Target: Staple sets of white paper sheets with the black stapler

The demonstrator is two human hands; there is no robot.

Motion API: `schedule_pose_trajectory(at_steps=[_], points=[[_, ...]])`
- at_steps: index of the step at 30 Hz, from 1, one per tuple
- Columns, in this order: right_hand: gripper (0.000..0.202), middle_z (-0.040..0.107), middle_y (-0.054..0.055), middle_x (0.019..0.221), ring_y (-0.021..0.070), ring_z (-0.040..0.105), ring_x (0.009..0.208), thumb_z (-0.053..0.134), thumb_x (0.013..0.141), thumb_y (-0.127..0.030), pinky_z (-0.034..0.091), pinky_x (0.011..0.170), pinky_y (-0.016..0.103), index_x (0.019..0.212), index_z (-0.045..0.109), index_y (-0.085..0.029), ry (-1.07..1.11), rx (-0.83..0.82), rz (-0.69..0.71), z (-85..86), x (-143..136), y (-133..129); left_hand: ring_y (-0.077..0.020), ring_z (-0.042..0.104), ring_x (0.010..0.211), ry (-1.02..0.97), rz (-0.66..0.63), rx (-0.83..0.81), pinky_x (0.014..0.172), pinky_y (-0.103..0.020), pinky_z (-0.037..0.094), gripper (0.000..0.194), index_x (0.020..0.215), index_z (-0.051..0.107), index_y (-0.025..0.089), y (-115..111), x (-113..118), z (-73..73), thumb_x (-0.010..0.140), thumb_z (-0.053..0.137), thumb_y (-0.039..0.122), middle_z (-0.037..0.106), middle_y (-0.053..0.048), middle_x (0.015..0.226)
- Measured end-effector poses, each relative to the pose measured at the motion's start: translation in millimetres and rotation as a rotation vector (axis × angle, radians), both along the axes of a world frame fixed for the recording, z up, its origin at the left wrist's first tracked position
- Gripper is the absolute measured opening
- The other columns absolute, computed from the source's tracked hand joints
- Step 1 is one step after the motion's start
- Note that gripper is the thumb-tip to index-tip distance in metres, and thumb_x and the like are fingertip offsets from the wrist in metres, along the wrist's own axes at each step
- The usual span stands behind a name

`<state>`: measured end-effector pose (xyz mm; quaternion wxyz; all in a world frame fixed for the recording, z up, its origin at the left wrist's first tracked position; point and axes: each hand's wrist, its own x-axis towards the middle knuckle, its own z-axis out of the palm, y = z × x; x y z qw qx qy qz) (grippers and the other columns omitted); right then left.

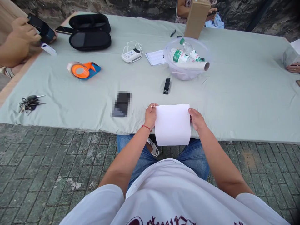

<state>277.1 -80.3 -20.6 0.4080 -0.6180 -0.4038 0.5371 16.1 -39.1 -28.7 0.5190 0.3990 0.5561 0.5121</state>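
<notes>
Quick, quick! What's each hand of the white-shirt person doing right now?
Left hand: closed, holding a white rectangular paper sheet near its top left corner.
Right hand: closed, holding the same sheet near its top right corner.

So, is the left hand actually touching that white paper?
Touching. The head view shows the left hand gripping the white paper at its upper left edge.

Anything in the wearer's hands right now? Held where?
Yes, a sheet of paper: left hand at its upper left corner, right hand on the right edge near the top.
</notes>
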Motion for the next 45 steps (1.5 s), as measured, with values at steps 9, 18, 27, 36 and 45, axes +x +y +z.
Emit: schedule_pose_trajectory(at_steps=[9,18,27,36,45], points=[[0.035,0.077,0.008,0.089,0.0247,0.074,0.081,0.082,0.072,-0.042,0.062,0.078,0.041,0.095,0.071,-0.018,0.347,-0.145,-0.129,0.8,-13.6,1.2,-0.0147,0.053,0.068,-0.158,0.027,-0.101,0.064,-0.027,0.042,0.023,0.092,0.066,0.018,4.3,2.3,6.8,0.080,0.062,0.037,0.062,-0.002,0.079],[0.034,0.077,0.008,0.089,0.0234,0.074,0.079,0.081,0.073,-0.041,0.062,0.077,0.039,0.095,0.072,-0.018,0.331,-0.125,-0.128,2.9,-15.1,-2.8,-0.0179,0.062,0.073,-0.235,0.012,-0.187,0.067,-0.030,0.048,0.022,0.081,0.069,0.014,7.4,-1.5,9.6,0.072,0.070,0.035,0.066,-0.004,0.071],[0.036,0.077,0.007,0.088,0.0236,0.074,0.080,0.084,0.069,-0.043,0.062,0.077,0.039,0.093,0.071,-0.019,0.344,-0.081,-0.194,2.8,-8.1,0.1,-0.0218,0.067,0.088,-0.397,-0.134,-0.218,0.077,-0.034,0.053,0.030,0.084,0.065,0.016,-2.5,-7.9,17.6,0.079,0.068,0.046,0.070,-0.007,0.082],[0.044,0.077,0.006,0.092,0.0234,0.073,0.085,0.084,0.067,-0.049,0.060,0.079,0.039,0.096,0.072,-0.019,0.335,-0.028,-0.143,9.1,-10.5,1.2,-0.0239,0.065,0.100,-0.383,-0.179,-0.183,0.090,-0.036,0.049,0.041,0.096,0.065,0.015,-20.7,1.7,10.5,0.071,0.076,0.046,0.072,-0.007,0.093],[0.039,0.073,0.001,0.080,0.0174,0.067,0.073,0.082,0.064,-0.052,0.056,0.068,0.031,0.085,0.069,-0.022,0.223,0.055,-0.259,9.3,-0.6,18.6,-0.0225,0.064,0.095,-0.334,-0.198,-0.125,0.084,-0.034,0.049,0.043,0.096,0.064,0.015,-24.7,2.8,18.1,0.073,0.074,0.050,0.069,-0.007,0.089]])
